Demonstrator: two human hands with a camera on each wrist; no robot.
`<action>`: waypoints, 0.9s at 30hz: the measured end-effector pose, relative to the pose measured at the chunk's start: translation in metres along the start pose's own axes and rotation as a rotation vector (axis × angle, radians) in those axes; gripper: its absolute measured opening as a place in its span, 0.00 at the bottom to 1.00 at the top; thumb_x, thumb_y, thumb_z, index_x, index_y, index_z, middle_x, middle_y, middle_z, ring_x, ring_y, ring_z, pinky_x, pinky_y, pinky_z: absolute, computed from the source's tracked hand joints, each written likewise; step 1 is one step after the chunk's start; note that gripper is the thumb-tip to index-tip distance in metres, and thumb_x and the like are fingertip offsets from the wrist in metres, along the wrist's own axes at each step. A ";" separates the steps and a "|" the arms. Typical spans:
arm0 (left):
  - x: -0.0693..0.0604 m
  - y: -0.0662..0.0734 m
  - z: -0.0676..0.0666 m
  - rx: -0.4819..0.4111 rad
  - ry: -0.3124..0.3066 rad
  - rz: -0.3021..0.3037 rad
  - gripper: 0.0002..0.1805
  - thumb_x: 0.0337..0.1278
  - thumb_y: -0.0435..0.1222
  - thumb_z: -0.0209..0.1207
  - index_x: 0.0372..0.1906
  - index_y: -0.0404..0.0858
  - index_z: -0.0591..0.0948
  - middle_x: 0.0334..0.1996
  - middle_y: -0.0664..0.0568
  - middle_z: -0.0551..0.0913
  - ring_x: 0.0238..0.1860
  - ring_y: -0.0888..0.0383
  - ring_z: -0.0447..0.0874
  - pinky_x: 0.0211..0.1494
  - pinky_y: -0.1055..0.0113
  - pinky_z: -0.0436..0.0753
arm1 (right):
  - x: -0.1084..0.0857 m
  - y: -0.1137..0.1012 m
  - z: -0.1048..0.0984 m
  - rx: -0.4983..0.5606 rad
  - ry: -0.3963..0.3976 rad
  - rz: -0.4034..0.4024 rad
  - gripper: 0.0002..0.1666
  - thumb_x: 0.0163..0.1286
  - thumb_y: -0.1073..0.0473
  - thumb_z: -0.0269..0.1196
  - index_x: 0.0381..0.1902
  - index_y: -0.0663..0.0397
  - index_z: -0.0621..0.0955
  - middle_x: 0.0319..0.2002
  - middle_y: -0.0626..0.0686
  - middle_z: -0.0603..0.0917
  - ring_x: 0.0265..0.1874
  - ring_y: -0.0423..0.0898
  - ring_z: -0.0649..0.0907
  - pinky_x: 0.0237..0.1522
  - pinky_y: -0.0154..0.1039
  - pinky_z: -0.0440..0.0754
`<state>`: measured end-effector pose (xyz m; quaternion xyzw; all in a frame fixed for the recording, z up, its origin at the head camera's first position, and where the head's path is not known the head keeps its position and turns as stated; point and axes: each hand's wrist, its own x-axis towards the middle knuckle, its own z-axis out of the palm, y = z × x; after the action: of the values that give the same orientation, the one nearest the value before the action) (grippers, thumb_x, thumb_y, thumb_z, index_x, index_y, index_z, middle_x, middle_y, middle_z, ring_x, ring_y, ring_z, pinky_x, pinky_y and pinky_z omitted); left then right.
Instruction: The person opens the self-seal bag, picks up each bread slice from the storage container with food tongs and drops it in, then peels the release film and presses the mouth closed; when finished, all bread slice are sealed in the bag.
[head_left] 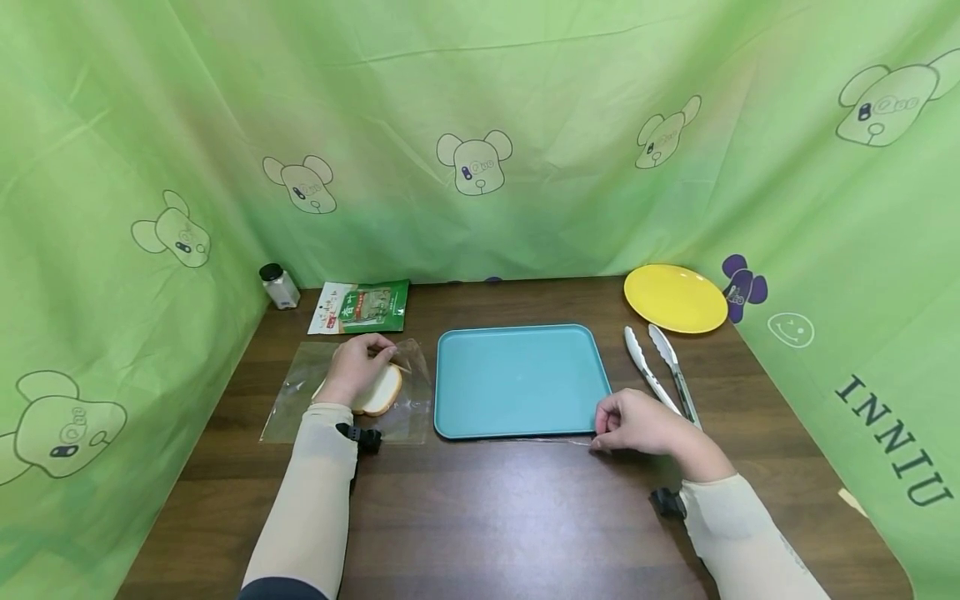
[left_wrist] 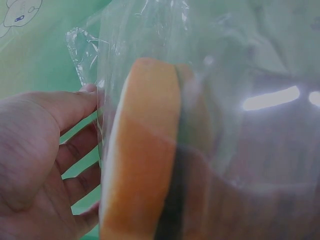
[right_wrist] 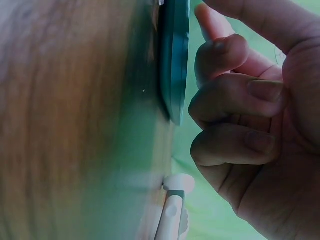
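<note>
A slice of white bread [head_left: 385, 390] with a brown crust shows at the left; in the left wrist view its thick crust [left_wrist: 145, 150] is seen through a clear plastic bag [head_left: 288, 408]. Over the bread, my left hand [head_left: 360, 367] pinches the bag's film between thumb and fingers. My right hand [head_left: 637, 422] is at the near right corner of a blue tray [head_left: 517, 375], fingers curled. A thin clear plastic edge [head_left: 551, 441] runs along the tray's front to its thumb and fingertip, which appear to pinch it; the pinch itself lies outside the right wrist view.
Metal tongs [head_left: 678, 375] with pale tips lie just beyond the right hand. Farther back is a yellow plate [head_left: 675, 298]. A green and white packet [head_left: 360, 307] and a black-capped shaker [head_left: 280, 287] stand at the back left. Green curtains [head_left: 480, 225] border the wooden table [head_left: 480, 517].
</note>
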<state>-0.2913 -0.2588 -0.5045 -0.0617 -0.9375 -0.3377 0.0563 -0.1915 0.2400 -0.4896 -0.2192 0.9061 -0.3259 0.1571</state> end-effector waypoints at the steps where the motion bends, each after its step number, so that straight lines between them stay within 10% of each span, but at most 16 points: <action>1: 0.000 0.000 0.000 -0.001 0.002 0.003 0.08 0.74 0.45 0.64 0.44 0.47 0.89 0.47 0.49 0.89 0.50 0.45 0.84 0.58 0.45 0.78 | 0.000 0.000 0.000 0.003 0.002 -0.001 0.15 0.58 0.56 0.81 0.23 0.43 0.82 0.16 0.42 0.73 0.18 0.38 0.73 0.22 0.34 0.71; 27: 0.000 0.007 -0.020 -0.054 0.016 0.002 0.09 0.76 0.46 0.61 0.47 0.46 0.86 0.58 0.44 0.86 0.63 0.41 0.79 0.66 0.41 0.74 | 0.000 -0.002 -0.002 0.110 0.035 -0.074 0.08 0.72 0.56 0.71 0.31 0.49 0.87 0.21 0.40 0.78 0.23 0.38 0.73 0.25 0.35 0.72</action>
<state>-0.2890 -0.2662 -0.4851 -0.0616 -0.9275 -0.3633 0.0626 -0.1918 0.2391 -0.4866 -0.2379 0.8806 -0.3848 0.1408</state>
